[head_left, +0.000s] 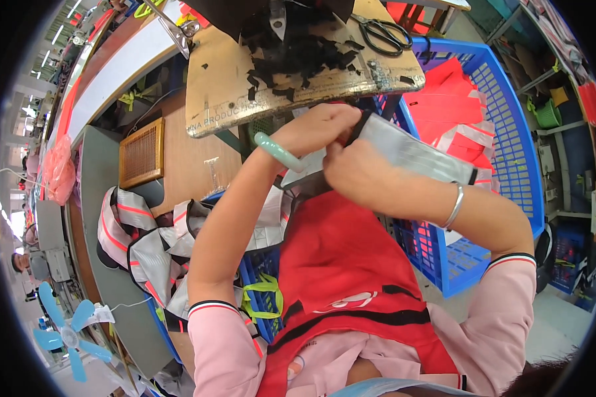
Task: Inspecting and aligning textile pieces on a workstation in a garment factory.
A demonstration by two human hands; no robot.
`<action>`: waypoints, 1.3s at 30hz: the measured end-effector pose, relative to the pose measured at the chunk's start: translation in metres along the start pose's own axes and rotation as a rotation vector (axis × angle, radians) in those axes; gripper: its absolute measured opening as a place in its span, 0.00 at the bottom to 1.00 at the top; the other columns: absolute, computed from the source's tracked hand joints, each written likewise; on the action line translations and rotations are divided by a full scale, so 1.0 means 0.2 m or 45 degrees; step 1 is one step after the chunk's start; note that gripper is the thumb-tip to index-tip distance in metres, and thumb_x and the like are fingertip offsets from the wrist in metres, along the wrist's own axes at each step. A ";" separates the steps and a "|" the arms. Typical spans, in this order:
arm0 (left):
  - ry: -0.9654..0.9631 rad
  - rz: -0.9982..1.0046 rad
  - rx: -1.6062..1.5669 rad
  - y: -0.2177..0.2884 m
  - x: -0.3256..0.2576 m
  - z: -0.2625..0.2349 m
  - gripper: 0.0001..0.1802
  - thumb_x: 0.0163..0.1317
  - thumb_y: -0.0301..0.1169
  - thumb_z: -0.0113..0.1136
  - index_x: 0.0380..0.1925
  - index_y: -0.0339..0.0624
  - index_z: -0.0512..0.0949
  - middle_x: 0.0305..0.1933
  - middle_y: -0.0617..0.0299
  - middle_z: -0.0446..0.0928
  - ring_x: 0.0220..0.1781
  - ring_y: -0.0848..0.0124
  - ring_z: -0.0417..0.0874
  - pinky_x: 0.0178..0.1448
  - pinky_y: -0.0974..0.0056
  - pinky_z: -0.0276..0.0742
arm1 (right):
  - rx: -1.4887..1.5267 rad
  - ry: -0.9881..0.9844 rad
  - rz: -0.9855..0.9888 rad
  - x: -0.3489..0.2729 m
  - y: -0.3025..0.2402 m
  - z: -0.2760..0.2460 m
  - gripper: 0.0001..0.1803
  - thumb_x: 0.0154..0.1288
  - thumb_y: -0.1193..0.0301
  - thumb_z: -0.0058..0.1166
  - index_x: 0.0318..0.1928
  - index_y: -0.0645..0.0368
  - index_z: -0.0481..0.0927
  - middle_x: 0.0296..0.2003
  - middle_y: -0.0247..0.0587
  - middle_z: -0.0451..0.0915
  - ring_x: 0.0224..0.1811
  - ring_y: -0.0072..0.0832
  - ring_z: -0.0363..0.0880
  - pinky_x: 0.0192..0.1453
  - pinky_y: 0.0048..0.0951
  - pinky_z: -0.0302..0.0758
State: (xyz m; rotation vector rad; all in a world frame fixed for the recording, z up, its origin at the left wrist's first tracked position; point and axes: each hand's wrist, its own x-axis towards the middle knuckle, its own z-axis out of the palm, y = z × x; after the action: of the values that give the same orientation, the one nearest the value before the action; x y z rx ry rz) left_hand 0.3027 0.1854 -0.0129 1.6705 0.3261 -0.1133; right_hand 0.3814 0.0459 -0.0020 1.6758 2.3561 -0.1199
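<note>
My two hands meet just below the front edge of a worn wooden board (222, 99). A silver-grey fabric strip with black edging (410, 149) runs from them toward the right. My left hand (327, 126), with a pale green bangle on its wrist, is closed on the strip's upper black edge. Close below it, my right hand (356, 169) is curled round the near part of the same strip, slightly blurred. The fingertips of both hands are largely hidden. More pale fabric (304, 173) hangs under my wrists, above my red apron.
Black fabric scraps (291, 66) and black-handled scissors (385, 36) lie on the board. A blue plastic basket (500, 76) at right holds bright red-orange fabric pieces (447, 99). Silver-grey sewn pieces with orange stripes (153, 255) are heaped at left. A blue fan (69, 336) stands lower left.
</note>
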 end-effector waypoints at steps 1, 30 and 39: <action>-0.006 0.003 -0.006 -0.07 -0.02 0.03 0.16 0.67 0.43 0.53 0.40 0.40 0.76 0.37 0.70 0.73 0.40 0.80 0.70 0.47 0.71 0.69 | 0.000 -0.008 0.005 -0.03 0.06 0.00 0.14 0.54 0.71 0.52 0.41 0.64 0.81 0.37 0.50 0.79 0.36 0.39 0.83 0.34 0.36 0.78; 0.566 -0.016 0.507 0.28 -0.31 -0.45 0.16 0.59 0.34 0.66 0.39 0.31 0.80 0.33 0.70 0.78 0.37 0.83 0.73 0.46 0.74 0.71 | 1.318 0.917 0.364 0.18 0.46 -0.18 0.13 0.64 0.65 0.55 0.40 0.64 0.79 0.22 0.35 0.73 0.24 0.18 0.68 0.28 0.25 0.65; 0.630 -0.103 0.419 0.22 -0.18 -0.61 0.16 0.59 0.35 0.66 0.41 0.33 0.82 0.35 0.69 0.80 0.37 0.81 0.76 0.47 0.74 0.72 | 1.291 0.724 0.533 0.33 0.58 -0.22 0.18 0.60 0.60 0.56 0.41 0.63 0.82 0.31 0.49 0.82 0.34 0.41 0.81 0.41 0.36 0.74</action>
State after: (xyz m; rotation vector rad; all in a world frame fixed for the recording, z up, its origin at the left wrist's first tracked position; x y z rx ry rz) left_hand 0.2668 0.2960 0.0546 2.0028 0.7813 0.2023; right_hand 0.4629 0.1548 0.0327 2.9528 2.3694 -1.0172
